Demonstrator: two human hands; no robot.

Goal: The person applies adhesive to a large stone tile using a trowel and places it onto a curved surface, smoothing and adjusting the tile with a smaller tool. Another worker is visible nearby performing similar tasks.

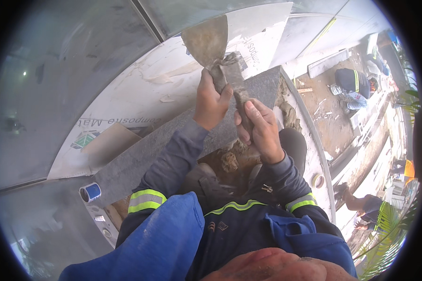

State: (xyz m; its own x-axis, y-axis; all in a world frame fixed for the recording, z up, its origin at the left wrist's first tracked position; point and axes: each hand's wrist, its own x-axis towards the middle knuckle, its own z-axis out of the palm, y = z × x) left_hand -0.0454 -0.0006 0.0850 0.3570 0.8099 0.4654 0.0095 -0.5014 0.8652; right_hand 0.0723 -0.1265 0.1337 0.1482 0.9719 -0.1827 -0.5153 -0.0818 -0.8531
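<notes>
The left hand (211,103) is wrapped round the handle of a broad scraper (206,40), blade toward twelve o'clock. At four o'clock from it, the right hand (263,126) grips a narrower, smeared trowel (233,72) pointing toward eleven; the tools seem to meet by the scraper's neck. I'd brace the scraper, keep the trowel's edge flat and stroke away from the fingers. Mortar (290,114) lies at two o'clock from the right hand, beside the grey slab (145,159).
</notes>
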